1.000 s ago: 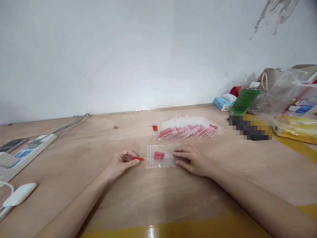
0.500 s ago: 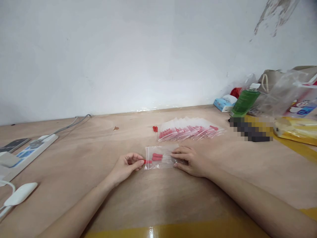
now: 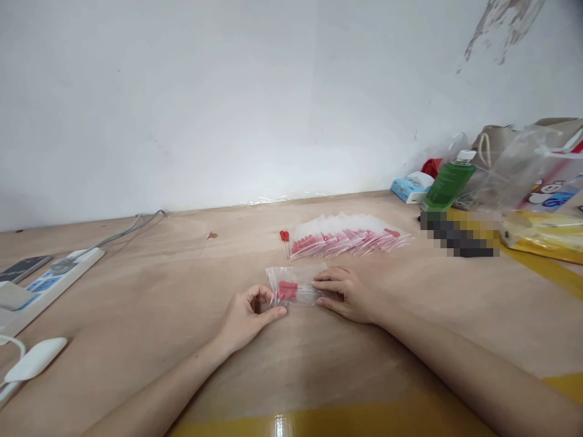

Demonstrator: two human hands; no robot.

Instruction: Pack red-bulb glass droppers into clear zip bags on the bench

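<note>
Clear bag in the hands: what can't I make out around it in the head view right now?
All in the head view:
- Far end of the clear bag: covered by the right hand.
- Whatever the left hand may grip: hidden by its fingers and thumb.
- Exact count of red pieces inside: they overlap and blur.
- Dark object: pixelated.
- Phone: cut off by the left edge.

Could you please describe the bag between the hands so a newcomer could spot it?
On the brown tabletop, find the left hand and right hand. Between them lies a clear bag with red bulbs inside. Unlike the overlapping bags behind it, it lies singly, partly under the right hand.
</note>
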